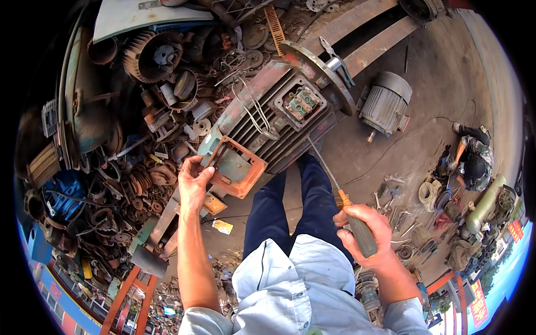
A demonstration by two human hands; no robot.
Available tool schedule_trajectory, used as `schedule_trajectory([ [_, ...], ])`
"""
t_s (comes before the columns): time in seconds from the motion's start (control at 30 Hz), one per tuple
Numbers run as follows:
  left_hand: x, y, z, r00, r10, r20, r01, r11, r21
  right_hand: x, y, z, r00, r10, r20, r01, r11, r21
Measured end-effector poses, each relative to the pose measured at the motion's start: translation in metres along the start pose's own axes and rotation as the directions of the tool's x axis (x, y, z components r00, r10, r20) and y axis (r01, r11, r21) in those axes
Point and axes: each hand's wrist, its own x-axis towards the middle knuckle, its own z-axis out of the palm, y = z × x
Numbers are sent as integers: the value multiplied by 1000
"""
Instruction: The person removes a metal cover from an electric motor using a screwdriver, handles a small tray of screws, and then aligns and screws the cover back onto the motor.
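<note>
My left hand [194, 180] grips the left edge of a rusty orange rectangular terminal box frame [254, 177], tilted at the near end of a large electric motor. In my right hand [369, 230] is a long screwdriver [325, 166] with an orange and dark handle; its shaft points up and left, and its tip overlaps the motor's lower edge, though contact cannot be made out. The finned electric motor [237, 131] lies across a metal frame. On it, an open terminal box [302, 104] shows a greenish terminal block, and a bent wire loop [254, 109] rests over the fins.
Heaped scrap motor parts [162, 111] fill the left side. A grey motor [385, 103] stands on the floor to the right. Farther right, a person [474, 159] crouches beside coils and parts. Loose wrenches [395, 218] lie on the floor near my right hand. Steel beams [357, 28] extend upper right.
</note>
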Motion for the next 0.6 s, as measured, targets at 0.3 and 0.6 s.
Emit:
schedule_trajectory([
  [0.3,-3,0,41,897,440,-30,-316,688,654,-23,10,24,850,499,168,-524,770,364],
  [0.6,-5,51,116,554,791,260,-760,354,546,-15,62,19,944,301,-137,-329,887,-324],
])
